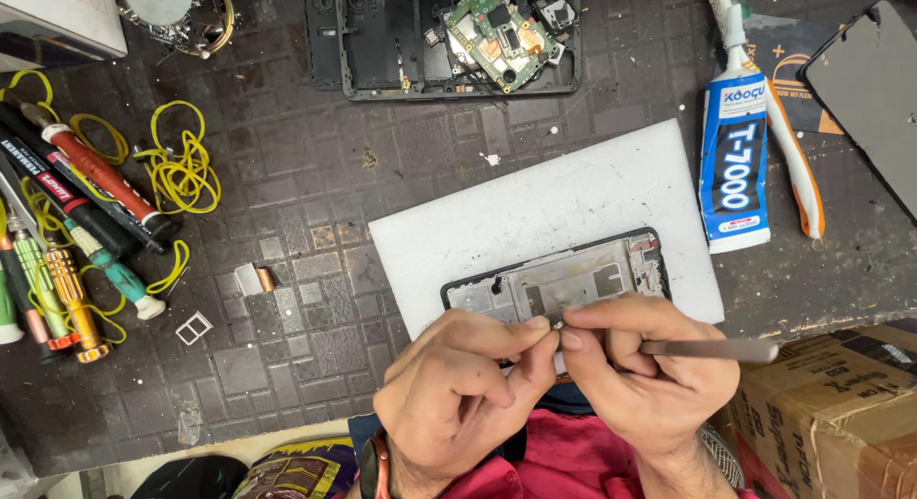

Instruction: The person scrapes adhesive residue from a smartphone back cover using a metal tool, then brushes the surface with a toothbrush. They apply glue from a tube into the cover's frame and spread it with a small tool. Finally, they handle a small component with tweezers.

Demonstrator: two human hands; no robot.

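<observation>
A dark, worn workbench (315, 184) with a square-patterned top — evenly lit, scuffed and stained.

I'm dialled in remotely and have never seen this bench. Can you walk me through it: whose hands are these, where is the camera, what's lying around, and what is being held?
The one picture comes from a camera on the worker's head, looking down at a dark, worn work mat. The two bare hands are that person's own. The left hand and right hand meet fingertip to fingertip, pinching something too small to identify. The right hand also holds a slim metal tool. Just beyond the fingers, a stripped phone frame lies on a white sheet. Farther back is another opened phone with a green circuit board. On the left are screwdrivers and yellow rubber bands; on the right, a blue glue tube and a toothbrush.
</observation>
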